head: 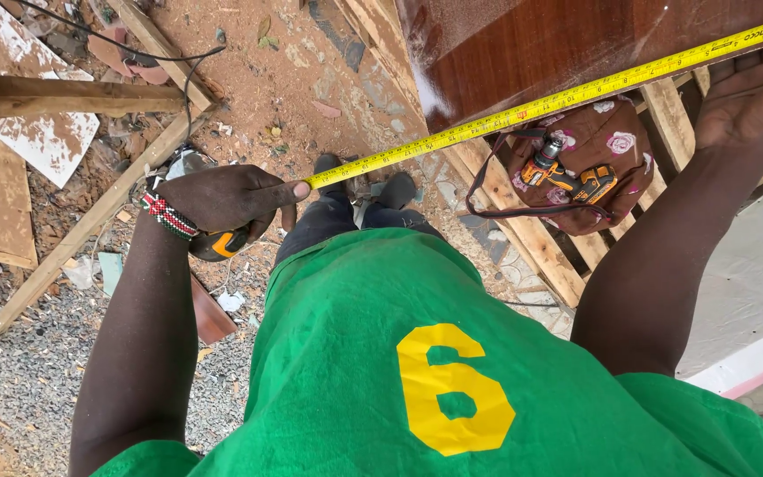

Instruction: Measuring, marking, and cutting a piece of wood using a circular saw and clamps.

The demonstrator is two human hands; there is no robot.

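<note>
My left hand (pixel 227 199) grips the black and orange case of a tape measure (pixel 219 243), thumb pinching the yellow blade. The yellow blade (pixel 523 110) runs up to the right along the edge of a glossy dark brown wooden board (pixel 558 44). My right hand (pixel 752 97) presses the far end of the blade flat against the board's edge at the upper right. A beaded band sits on my left wrist. My green shirt fills the lower frame, and my dark shoes show below the blade.
Under the board, a brown flowered bag (pixel 589 168) holds an orange and black cordless drill (pixel 567 177) on a wooden slat frame (pixel 532 238). Loose timber lengths (pixel 90 221), board scraps, a black cable and gravel cover the dirt ground at left. A white panel (pixel 752 274) lies at right.
</note>
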